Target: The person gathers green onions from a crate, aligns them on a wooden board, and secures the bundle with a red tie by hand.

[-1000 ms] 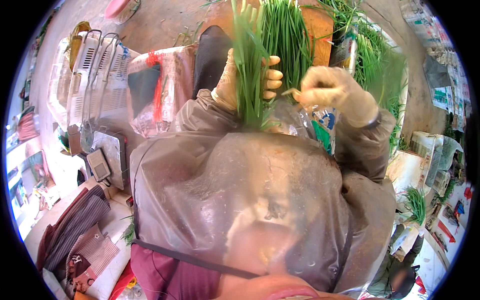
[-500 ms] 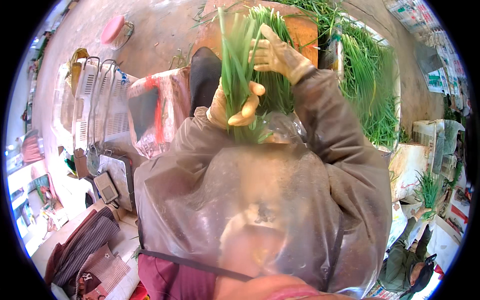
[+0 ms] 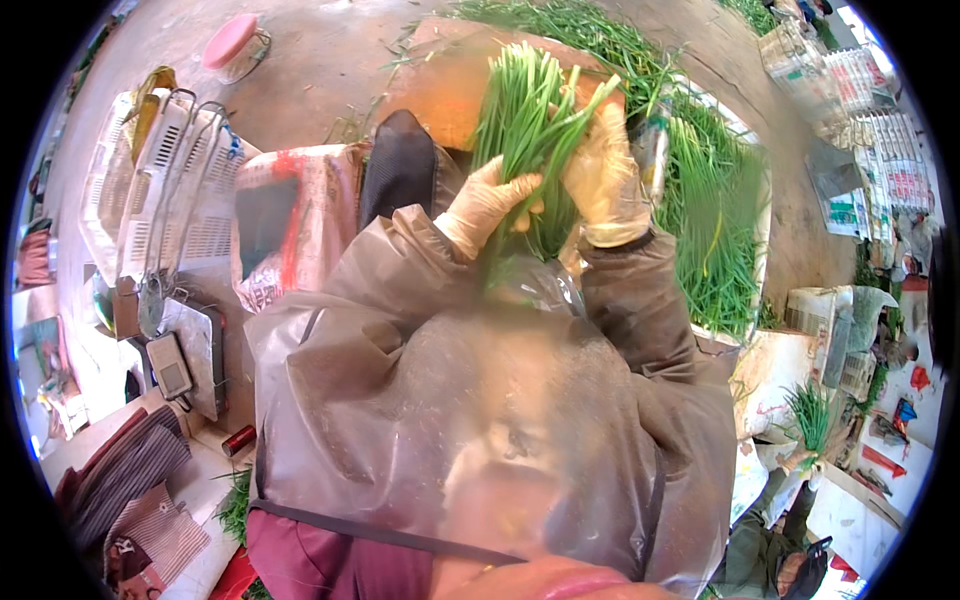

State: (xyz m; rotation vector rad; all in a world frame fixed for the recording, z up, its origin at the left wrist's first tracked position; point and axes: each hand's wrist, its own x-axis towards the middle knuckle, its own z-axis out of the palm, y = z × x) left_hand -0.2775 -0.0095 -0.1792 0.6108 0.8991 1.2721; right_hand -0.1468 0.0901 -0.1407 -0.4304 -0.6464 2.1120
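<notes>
A thick bunch of green chives (image 3: 522, 120) stands upright in front of my chest, its pale cut ends pointing up and away from me. My gloved left hand (image 3: 490, 207) is closed round the lower left of the bunch, thumb across the front. On the other side my gloved right hand (image 3: 608, 185) presses against the bunch, its fingers curled behind some bent stalks. Lower leaves hang down toward my clear plastic apron (image 3: 380, 400) and are partly blurred. Behind the bunch lies an orange-brown board (image 3: 440, 90) with loose chives along its far edge.
At right, a white crate (image 3: 765, 225) is heaped with chives. Left are a white-and-red sack (image 3: 300, 215), white plastic baskets (image 3: 200, 200) and a scale (image 3: 172, 365). A pink-topped stool (image 3: 231, 42) stands far left. At lower right another person (image 3: 770, 550) holds a chive bunch (image 3: 810, 420).
My right hand has come down from beside the stalk tips and closed against the bunch. The stalks now sit gathered together and farther right, with my left hand still holding them.
</notes>
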